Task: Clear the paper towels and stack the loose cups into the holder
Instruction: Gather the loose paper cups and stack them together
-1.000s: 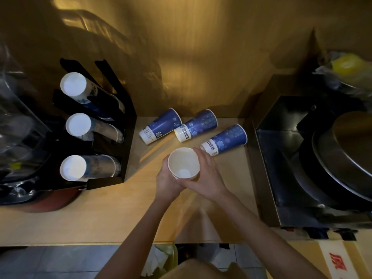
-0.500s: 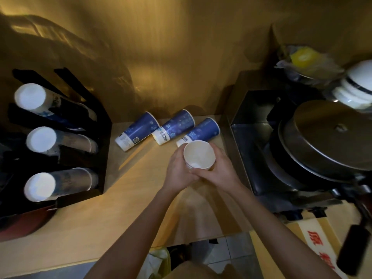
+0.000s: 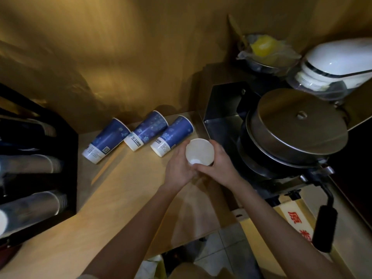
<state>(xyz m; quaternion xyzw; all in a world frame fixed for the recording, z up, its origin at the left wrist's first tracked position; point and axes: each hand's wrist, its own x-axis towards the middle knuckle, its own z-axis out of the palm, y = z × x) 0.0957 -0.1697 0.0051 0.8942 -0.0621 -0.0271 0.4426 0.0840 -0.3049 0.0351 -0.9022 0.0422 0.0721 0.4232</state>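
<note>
View has swung right since a second ago: holder (image 3: 40, 158) now sits at the left edge, partly cut off, and the pot side fills the right. Your hands moved with the held cup (image 3: 199, 152) toward the right end of the counter (image 3: 120, 198), just beside the metal tray (image 3: 221, 125).

Left hand (image 3: 179, 170) and right hand (image 3: 219, 166) both wrap the held cup from either side, fingers curled round its wall, mouth facing up at you. Looks empty and white inside. Can't tell if it's a single cup or a nested stack.

Counts:
- 3 loose cups (image 3: 149, 129) lying on their sides in a row at the back of the counter, rims toward the wall, bases toward you. Rightmost one is just beside your left hand.
- 1 cup in hand.
- 3 cup stacks visible in the holder, lying horizontal; top one is dark and hard to make out.
- No paper towels on the counter that I can make out.

Obstacles: lidded pot (image 3: 298, 125) sits in the tray close to your right hand, its black handle (image 3: 324, 228) sticking out toward you. White bowls (image 3: 338, 61) and a bagged yellow item (image 3: 263, 47) sit behind it, well clear. Counter between you and the holder is open.
</note>
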